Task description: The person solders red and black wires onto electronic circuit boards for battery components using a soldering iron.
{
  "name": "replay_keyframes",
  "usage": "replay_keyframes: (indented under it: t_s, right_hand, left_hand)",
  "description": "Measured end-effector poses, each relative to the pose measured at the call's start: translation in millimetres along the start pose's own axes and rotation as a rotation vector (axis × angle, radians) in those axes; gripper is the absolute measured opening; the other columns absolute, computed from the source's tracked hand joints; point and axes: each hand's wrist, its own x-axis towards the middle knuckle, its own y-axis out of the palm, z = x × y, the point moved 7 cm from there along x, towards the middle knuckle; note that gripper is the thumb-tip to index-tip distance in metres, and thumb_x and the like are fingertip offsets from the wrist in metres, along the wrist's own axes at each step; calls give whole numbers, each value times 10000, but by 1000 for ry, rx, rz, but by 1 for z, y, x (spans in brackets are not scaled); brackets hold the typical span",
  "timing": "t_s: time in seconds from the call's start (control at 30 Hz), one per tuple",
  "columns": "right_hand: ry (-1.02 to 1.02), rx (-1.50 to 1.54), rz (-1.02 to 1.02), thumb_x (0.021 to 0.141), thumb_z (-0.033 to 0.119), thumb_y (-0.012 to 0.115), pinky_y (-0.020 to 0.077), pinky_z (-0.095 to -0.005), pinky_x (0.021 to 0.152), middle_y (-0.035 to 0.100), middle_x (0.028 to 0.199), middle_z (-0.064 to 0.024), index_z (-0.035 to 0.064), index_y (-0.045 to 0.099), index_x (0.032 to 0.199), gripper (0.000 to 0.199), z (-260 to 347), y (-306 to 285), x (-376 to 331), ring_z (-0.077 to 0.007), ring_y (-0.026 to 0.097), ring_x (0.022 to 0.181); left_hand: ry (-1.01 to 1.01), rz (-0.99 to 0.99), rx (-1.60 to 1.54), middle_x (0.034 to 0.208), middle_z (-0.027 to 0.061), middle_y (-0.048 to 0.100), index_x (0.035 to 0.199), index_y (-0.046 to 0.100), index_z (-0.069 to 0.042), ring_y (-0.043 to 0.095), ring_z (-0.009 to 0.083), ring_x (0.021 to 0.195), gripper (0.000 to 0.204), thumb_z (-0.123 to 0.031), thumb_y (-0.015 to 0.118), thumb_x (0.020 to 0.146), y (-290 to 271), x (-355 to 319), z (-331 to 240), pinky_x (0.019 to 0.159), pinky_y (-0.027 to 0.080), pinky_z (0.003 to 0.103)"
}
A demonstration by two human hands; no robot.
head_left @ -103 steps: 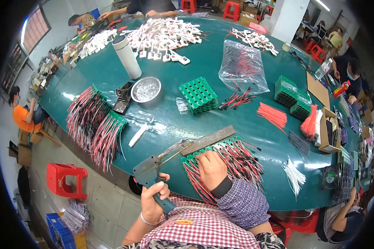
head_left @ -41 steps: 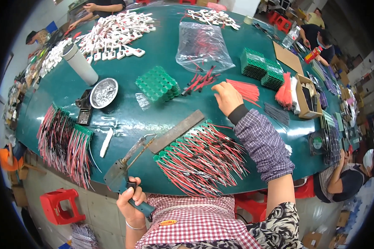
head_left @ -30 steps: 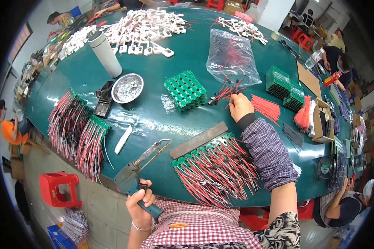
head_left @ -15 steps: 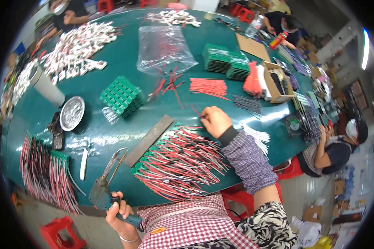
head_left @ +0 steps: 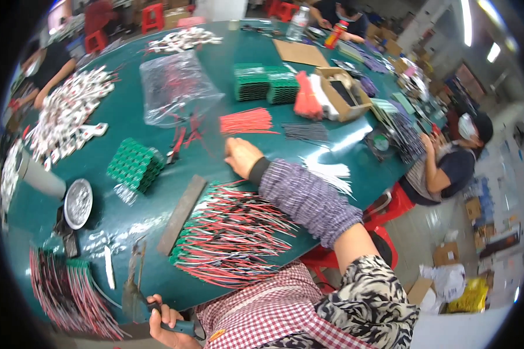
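The right hand [head_left: 243, 157] has moved off the wired boards [head_left: 230, 235], where it was pressed a few seconds ago, and is now over the bench [head_left: 93, 154]. The view has also turned to the right. Consequence: neither hand touches the boards, and the soldering gun [head_left: 134, 295] is clear of them.

Clock positions are read with the wired boards at the dial centre. The metal bar [head_left: 181, 215] lies along their green edge at 10 o'clock. The right hand is at 12 o'clock, just below the red strips [head_left: 247, 121]; the loose wires [head_left: 179, 139] lie at 11 o'clock.

Right hand pose: back upward, fingers curled and directed toward 9 o'clock, forearm running toward 4 o'clock. Blur prevents telling whether its grip is empty or holding a wire.

Left hand [head_left: 164, 319] pose: at 7 o'clock, grip closed around the gun's handle, tip directed toward 12 o'clock.
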Motion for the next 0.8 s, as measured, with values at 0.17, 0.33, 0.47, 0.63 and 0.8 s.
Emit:
replay_keyframes:
  t_s: [0.17, 0.33, 0.47, 0.63, 0.8]
  right_hand:
    - [72, 119, -34, 806, 148, 756, 497, -477, 844, 636, 955, -197, 6, 582, 965, 275, -13, 17, 11, -393, 620, 976]
    - [116, -1, 3, 845, 102, 706, 507, -481, 880, 647, 984, -184, 7, 604, 1013, 218, -6, 14, 7, -380, 636, 985]
    - [58, -153, 102, 792, 43, 659, 533, -475, 868, 646, 959, -203, -4, 604, 1032, 251, -6, 32, 18, -386, 648, 958]
    - [-178, 160, -292, 897, 41, 608, 496, -420, 693, 601, 855, -177, 11, 567, 947, 71, 59, -56, -44, -370, 606, 764]
    - [-245, 421, -113, 861, -46, 618, 493, -340, 655, 588, 859, -140, -11, 625, 983, 127, 127, -52, -81, -265, 622, 744]
  left_hand:
    - [66, 18, 12, 1087, 127, 570, 1152, 525, 62, 455, 124, 661, 219, -43, 521, 959, -7, 6, -6, 579, 404, 227]
    - [25, 67, -74, 1113, 148, 581, 1160, 520, 77, 452, 126, 651, 233, -45, 516, 962, 1, 12, -3, 581, 415, 231]
    - [25, 83, -131, 1151, 165, 573, 1188, 516, 63, 499, 168, 688, 254, -48, 518, 960, -7, 7, -7, 609, 434, 263]
    - [125, -38, 11, 1154, 136, 554, 1207, 475, 43, 414, 66, 591, 335, -42, 556, 894, -7, -4, -7, 502, 394, 194]
    - [184, -70, 143, 1167, 215, 587, 1156, 518, 75, 430, 95, 593, 328, -40, 615, 865, -16, -15, -4, 465, 391, 213]
